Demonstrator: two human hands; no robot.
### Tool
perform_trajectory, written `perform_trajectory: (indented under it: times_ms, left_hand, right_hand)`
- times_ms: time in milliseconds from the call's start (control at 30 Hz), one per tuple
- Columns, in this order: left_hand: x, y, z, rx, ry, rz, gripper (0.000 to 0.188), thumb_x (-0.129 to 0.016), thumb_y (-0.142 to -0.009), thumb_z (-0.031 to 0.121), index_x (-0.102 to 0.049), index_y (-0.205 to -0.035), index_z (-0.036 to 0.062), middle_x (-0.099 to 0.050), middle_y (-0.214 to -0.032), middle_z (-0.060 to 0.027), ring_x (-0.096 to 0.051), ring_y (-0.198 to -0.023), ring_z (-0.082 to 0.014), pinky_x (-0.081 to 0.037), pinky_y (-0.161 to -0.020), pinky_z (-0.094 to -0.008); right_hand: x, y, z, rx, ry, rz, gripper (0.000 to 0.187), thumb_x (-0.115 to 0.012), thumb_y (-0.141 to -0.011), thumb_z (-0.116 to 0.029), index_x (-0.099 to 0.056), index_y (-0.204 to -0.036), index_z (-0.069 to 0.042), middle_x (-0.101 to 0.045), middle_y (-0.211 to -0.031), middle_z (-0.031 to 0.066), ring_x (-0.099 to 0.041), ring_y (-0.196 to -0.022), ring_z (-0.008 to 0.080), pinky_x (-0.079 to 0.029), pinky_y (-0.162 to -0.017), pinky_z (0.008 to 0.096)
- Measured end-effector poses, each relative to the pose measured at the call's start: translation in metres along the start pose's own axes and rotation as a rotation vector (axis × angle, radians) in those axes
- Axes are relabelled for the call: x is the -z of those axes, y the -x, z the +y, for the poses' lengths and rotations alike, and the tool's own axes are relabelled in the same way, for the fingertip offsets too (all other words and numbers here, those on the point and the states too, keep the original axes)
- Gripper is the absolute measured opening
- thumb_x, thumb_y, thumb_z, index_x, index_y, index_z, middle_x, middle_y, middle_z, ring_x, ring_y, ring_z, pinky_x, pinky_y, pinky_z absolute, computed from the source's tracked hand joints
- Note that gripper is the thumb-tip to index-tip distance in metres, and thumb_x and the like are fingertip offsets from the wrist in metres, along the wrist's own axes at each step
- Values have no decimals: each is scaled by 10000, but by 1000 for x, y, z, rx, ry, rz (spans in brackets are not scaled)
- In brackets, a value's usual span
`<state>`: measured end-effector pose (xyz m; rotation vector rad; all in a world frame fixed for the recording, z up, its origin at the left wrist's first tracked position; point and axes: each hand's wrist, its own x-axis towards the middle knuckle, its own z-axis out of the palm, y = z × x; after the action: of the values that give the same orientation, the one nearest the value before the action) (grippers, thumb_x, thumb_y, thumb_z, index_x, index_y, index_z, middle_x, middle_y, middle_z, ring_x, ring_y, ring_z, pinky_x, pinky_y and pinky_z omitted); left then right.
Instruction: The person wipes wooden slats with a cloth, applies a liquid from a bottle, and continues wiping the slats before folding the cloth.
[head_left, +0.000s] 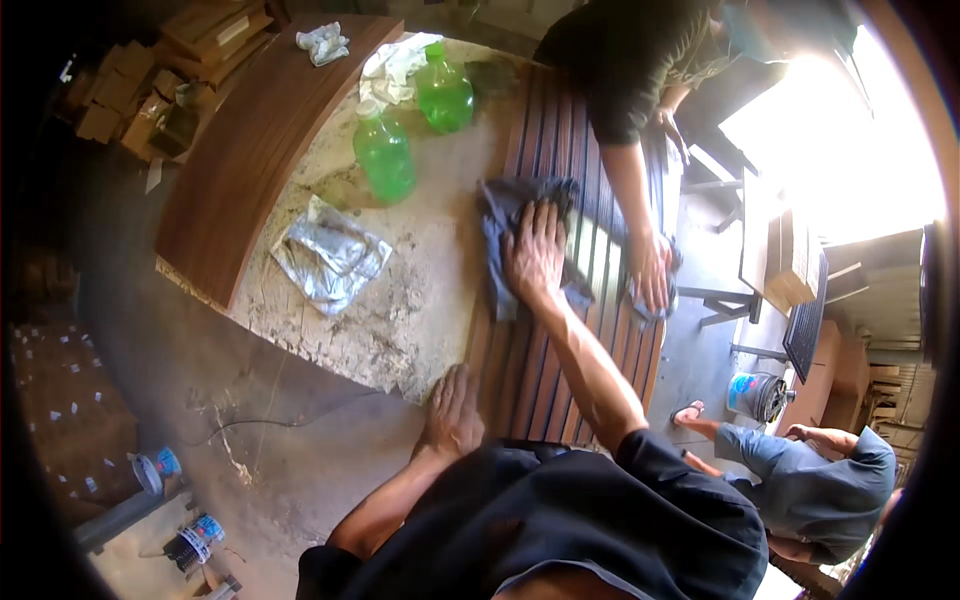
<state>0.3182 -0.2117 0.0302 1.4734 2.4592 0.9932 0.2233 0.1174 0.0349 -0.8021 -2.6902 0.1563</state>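
My right hand (535, 252) lies flat, fingers spread, on a dark grey cloth (508, 205), pressing it onto a brown slatted wooden panel (545, 370) that rests on a stained worktable (420, 310). Near the table's front edge my left hand (455, 412) rests open beside the panel's near left corner, holding nothing. Across the panel a person in a dark top presses a hand (650, 268) on another cloth at the panel's right side.
Two green plastic bottles (384, 153) (444, 92) stand at the back of the table beside a white rag (393, 66). A crumpled silver bag (328, 255) lies left of centre. A long wooden plank (255, 150) runs along the left edge. Another person (810, 470) crouches lower right near a bucket (757, 395).
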Motion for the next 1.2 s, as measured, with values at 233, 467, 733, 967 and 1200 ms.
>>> perform_trajectory:
  times_ms: [233, 467, 733, 967, 1200]
  left_hand:
    - [3, 4, -7, 33, 11, -39, 643, -506, -937, 153, -477, -1529, -93, -498, -1561, -363, -518, -1418, -548, -376, -1192, -645]
    - [-5, -28, -15, 39, -4, -27, 547, -503, -938, 182, -599, -1415, -68, -648, -1389, -326, -662, -1237, -507, -452, -1099, -615]
    - [-33, -16, 18, 27, -74, 15, 556, -409, -1040, 232, -519, -1500, -59, -559, -1522, -316, -568, -1373, -504, -369, -1181, -601]
    - [-22, 3, 48, 52, -109, 33, 623, -458, -948, 166, -509, -1528, -56, -520, -1571, -310, -504, -1459, -490, -337, -1222, -603]
    - [-8, 13, 58, 16, -88, 71, 596, -429, -993, 200, -534, -1503, -89, -508, -1583, -326, -501, -1460, -503, -326, -1230, -593]
  right_hand:
    - [-84, -206, 57, -46, 80, 135, 717, -530, -1039, -403, -457, -1558, 86, -447, -1612, 342, -389, -1532, 480, -316, -1255, 573]
    - [-147, -370, 129, -64, 129, 341, 627, -557, -1003, -432, -610, -1414, 38, -608, -1432, 302, -543, -1371, 443, -432, -1143, 552]
    - [-124, -308, 145, 34, 120, 317, 685, -519, -1022, -433, -554, -1497, 60, -511, -1582, 313, -468, -1482, 471, -373, -1217, 570]
    - [4, -23, 69, 216, -160, 22, 706, -620, -1004, -372, -495, -1548, 61, -444, -1629, 317, -378, -1555, 471, -317, -1261, 572]
    - [127, 213, 15, 165, -229, -336, 744, -628, -1002, -370, -434, -1607, 17, -371, -1684, 302, -320, -1584, 478, -255, -1281, 580]
